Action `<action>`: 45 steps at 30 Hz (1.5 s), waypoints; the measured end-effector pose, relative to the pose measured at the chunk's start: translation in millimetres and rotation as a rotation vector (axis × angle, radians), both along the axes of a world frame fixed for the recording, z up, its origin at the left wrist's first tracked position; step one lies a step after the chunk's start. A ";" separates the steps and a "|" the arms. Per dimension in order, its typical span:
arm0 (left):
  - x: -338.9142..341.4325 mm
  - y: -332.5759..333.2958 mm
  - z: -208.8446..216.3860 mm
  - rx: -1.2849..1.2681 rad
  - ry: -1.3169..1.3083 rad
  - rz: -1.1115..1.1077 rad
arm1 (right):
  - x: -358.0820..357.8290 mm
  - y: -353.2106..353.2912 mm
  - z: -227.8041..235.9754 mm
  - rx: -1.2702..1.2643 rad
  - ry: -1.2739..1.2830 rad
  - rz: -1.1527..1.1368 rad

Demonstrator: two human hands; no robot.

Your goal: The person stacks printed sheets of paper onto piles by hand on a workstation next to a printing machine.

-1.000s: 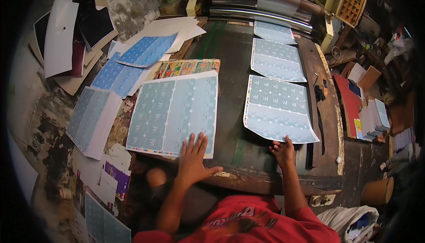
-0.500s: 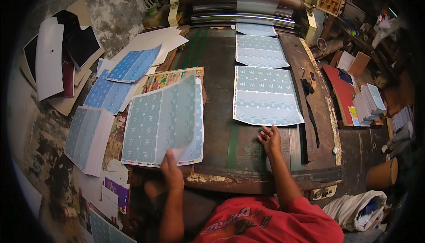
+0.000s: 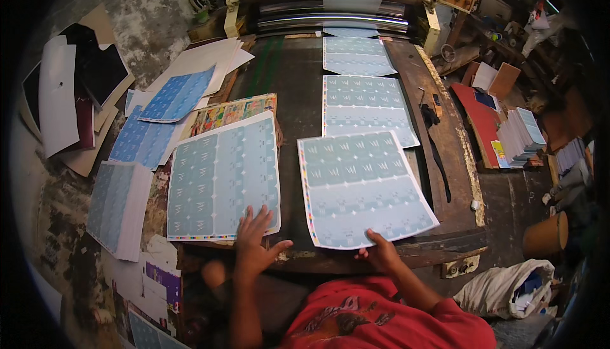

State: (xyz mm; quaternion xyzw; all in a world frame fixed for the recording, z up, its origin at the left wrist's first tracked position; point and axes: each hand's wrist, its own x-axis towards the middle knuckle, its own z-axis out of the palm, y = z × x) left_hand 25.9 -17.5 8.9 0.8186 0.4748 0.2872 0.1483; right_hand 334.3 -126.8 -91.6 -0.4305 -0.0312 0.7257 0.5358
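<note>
My right hand (image 3: 379, 249) pinches the near edge of a pale blue-green printed sheet (image 3: 362, 187), thumb on top and fingers beneath. The sheet is tilted a little and covers part of another printed sheet (image 3: 365, 104) on the dark machine bed. My left hand (image 3: 255, 234) has its fingers spread, the tips on the lower right corner of a stack of similar printed sheets (image 3: 219, 171). Beyond, one more printed sheet (image 3: 356, 55) lies in line toward the rollers (image 3: 333, 24).
At the left stand a thick pile of printed sheets (image 3: 114, 209), bluer printed sheets (image 3: 178, 95) and large dark and white boards (image 3: 57, 98). A black strap (image 3: 438, 152) lies along the bed's right side. Stacked paper (image 3: 518, 136) and a white sack (image 3: 502, 288) are farther right.
My right hand has taken hold of a sheet and drawn it nearer. My left hand has spread its fingers, and the lifted sheet corner now lies flat. The view has shifted slightly.
</note>
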 end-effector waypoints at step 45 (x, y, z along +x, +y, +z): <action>0.4 10.4 -25.7 0.143 -0.037 0.223 | -9.2 -75.6 -8.2 -0.127 -0.268 -0.071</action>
